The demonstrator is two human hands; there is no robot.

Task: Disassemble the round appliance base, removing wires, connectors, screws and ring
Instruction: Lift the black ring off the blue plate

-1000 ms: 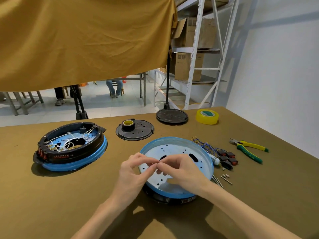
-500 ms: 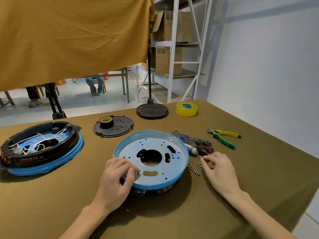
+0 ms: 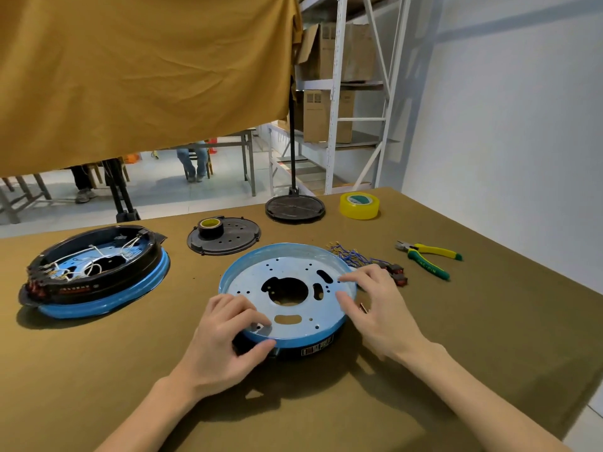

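Fingers [image 3: 239,309] of the left hand [image 3: 225,340] are curling over the near-left rim of the round blue appliance base [image 3: 287,295], with the thumb pressing against its outer wall, so that hand is gripping the edge. The right hand [image 3: 378,308] is hovering at the base's right rim with its fingers spread and loosely bent; whether the fingertips are touching the rim is not clear, and they are pinching nothing. The base is lying at the middle of the olive-brown cloth-covered table [image 3: 489,321], pale perforated plate facing up, above a black lower ring bearing a small label. Just beyond the right hand a tangle of blue wires [image 3: 354,256] and two small black-and-red connectors [image 3: 398,274] are lying on the cloth, and a small metal screw [image 3: 363,308] is sitting beside the rim. Yellow-and-green handled pliers [image 3: 429,257] are resting further right. A second blue-and-black round base with white wires [image 3: 94,272] is sitting well apart to the left. Behind, a black perforated disc [image 3: 235,239] is carrying a roll of dark tape [image 3: 210,227], near a flat black round cover [image 3: 295,207] and a yellow tape roll [image 3: 359,205].
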